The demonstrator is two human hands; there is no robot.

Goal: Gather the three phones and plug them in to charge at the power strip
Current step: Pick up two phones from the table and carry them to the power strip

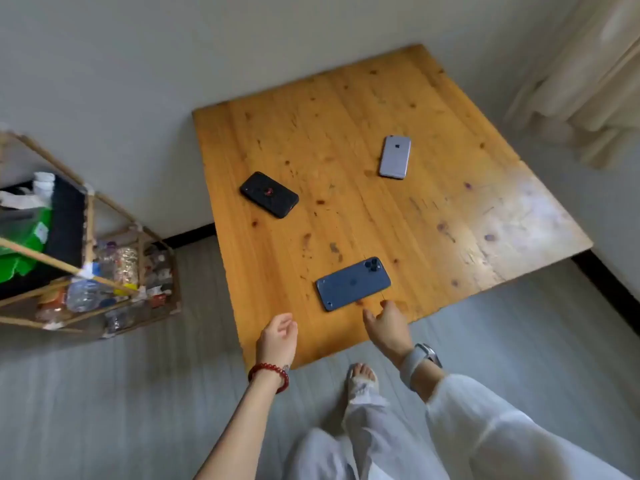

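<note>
Head view: wooden table [433,216] carries three phones, all face down, well apart. Blue phone [353,284] at 6 o'clock near front edge; black phone [269,195] at 9 o'clock; silver phone [395,156] at 1 o'clock. Right hand [388,327] empty, fingers spread, tips just beside blue phone. Left hand [277,339] empty, loosely curled, over table's front edge. Power strip not visible.
</note>
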